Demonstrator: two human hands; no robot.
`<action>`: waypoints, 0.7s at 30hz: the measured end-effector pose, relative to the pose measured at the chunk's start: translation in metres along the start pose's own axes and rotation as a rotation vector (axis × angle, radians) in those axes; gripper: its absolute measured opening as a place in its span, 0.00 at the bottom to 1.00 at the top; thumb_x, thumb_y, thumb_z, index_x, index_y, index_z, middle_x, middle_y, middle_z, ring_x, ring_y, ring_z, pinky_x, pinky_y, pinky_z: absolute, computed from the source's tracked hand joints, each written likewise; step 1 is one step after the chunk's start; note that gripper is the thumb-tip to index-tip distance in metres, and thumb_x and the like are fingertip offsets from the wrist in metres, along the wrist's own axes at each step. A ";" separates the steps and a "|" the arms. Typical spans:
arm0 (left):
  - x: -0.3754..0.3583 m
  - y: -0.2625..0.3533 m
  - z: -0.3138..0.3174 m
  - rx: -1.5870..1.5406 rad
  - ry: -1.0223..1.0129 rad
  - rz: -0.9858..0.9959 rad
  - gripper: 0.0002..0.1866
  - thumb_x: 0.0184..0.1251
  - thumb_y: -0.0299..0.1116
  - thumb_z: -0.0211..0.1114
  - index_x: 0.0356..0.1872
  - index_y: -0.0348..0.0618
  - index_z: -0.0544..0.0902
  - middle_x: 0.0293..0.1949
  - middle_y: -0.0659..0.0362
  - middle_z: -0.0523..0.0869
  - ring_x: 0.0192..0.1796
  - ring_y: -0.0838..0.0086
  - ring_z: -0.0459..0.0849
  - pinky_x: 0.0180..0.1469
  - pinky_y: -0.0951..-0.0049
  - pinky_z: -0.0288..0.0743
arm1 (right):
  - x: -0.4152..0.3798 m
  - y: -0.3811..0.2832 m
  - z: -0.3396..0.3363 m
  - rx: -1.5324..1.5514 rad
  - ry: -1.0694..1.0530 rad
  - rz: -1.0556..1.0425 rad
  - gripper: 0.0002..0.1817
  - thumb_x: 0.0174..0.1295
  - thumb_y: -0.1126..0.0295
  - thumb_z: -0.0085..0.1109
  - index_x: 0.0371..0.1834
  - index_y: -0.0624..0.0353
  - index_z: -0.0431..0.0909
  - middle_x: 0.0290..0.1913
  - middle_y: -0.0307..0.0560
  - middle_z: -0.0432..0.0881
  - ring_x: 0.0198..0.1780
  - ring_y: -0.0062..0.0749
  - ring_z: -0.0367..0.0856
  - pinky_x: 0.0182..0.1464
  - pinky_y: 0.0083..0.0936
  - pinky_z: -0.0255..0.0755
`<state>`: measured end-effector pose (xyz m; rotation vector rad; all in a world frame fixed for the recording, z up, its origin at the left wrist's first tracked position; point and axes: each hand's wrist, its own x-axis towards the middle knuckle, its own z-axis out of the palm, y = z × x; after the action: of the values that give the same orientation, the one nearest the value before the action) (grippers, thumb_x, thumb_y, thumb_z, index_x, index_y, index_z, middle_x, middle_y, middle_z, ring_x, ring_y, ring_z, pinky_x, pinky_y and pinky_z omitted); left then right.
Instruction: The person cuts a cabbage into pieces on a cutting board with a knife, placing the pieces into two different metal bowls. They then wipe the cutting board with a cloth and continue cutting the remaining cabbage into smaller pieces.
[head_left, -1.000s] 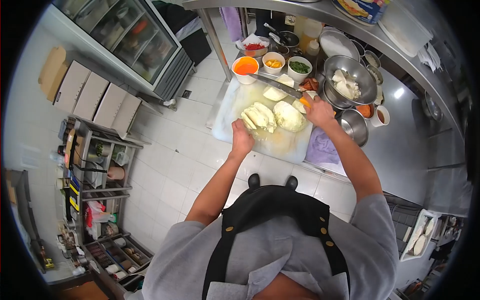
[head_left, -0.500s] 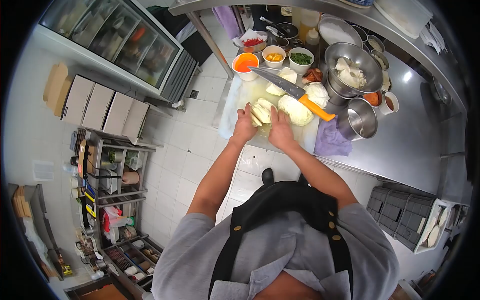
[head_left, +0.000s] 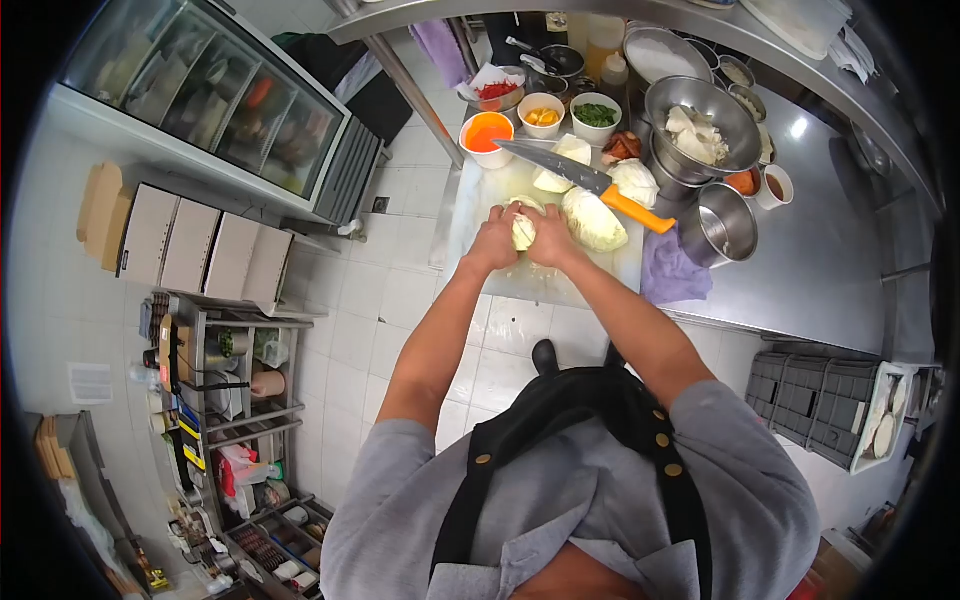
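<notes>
My left hand (head_left: 494, 240) and my right hand (head_left: 550, 240) press in from both sides on pale cabbage pieces (head_left: 523, 233) above the white cutting board (head_left: 560, 288). The fingers of both are curled round the cabbage and partly hide it. Just right of my right hand lies a larger cut cabbage piece (head_left: 598, 224). A knife (head_left: 638, 210) with an orange handle rests across the cabbage behind my hands, its blade pointing left. Beyond it are another pale cabbage chunk (head_left: 573, 150) and a white-green cabbage piece (head_left: 634, 184).
Along the board's back stand a cup of orange contents (head_left: 487, 132), a cup of yellow pieces (head_left: 541, 116) and a cup of chopped greens (head_left: 596, 116). To the right are a steel bowl (head_left: 740, 125), a steel pot (head_left: 722, 225) and a purple cloth (head_left: 675, 268).
My hands have drawn closer together, gathering the spread cabbage pieces into a tighter bunch between them. The knife stays on the cabbage behind. The view has shifted slightly.
</notes>
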<state>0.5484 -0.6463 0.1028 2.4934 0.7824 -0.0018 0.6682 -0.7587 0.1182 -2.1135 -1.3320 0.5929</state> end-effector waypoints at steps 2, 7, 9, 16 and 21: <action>-0.001 -0.010 0.001 -0.052 0.016 0.042 0.50 0.45 0.24 0.73 0.75 0.49 0.60 0.67 0.39 0.66 0.61 0.42 0.77 0.64 0.55 0.74 | 0.004 0.009 0.021 0.263 0.049 0.051 0.39 0.43 0.76 0.69 0.66 0.44 0.75 0.60 0.63 0.69 0.59 0.61 0.71 0.64 0.42 0.69; -0.010 -0.012 -0.016 -0.087 0.026 0.087 0.45 0.47 0.22 0.70 0.72 0.48 0.64 0.66 0.41 0.68 0.63 0.43 0.74 0.65 0.55 0.73 | 0.002 -0.003 0.030 0.377 0.145 0.056 0.34 0.41 0.79 0.67 0.58 0.48 0.80 0.54 0.59 0.72 0.59 0.57 0.72 0.63 0.38 0.70; -0.008 -0.013 -0.025 -0.036 0.051 0.147 0.44 0.47 0.21 0.69 0.72 0.48 0.66 0.66 0.41 0.69 0.63 0.43 0.74 0.65 0.55 0.72 | 0.001 -0.012 0.022 0.525 0.111 0.041 0.33 0.40 0.80 0.67 0.57 0.49 0.80 0.54 0.59 0.73 0.60 0.57 0.72 0.64 0.38 0.69; 0.011 0.124 -0.088 0.010 -0.040 0.259 0.44 0.44 0.17 0.66 0.70 0.44 0.66 0.62 0.43 0.73 0.65 0.46 0.74 0.66 0.59 0.72 | -0.036 -0.004 -0.079 0.512 0.393 0.042 0.32 0.42 0.77 0.67 0.58 0.53 0.79 0.58 0.66 0.71 0.63 0.62 0.69 0.66 0.40 0.67; 0.074 0.259 -0.042 0.004 -0.202 0.472 0.43 0.46 0.26 0.68 0.71 0.47 0.66 0.61 0.40 0.75 0.63 0.45 0.76 0.65 0.58 0.71 | -0.105 0.072 -0.211 0.573 0.410 0.220 0.31 0.43 0.79 0.68 0.57 0.61 0.80 0.47 0.50 0.83 0.49 0.36 0.82 0.53 0.30 0.75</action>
<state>0.7418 -0.7671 0.2526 2.5713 0.1027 -0.0865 0.8065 -0.9268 0.2341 -1.7788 -0.6141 0.5137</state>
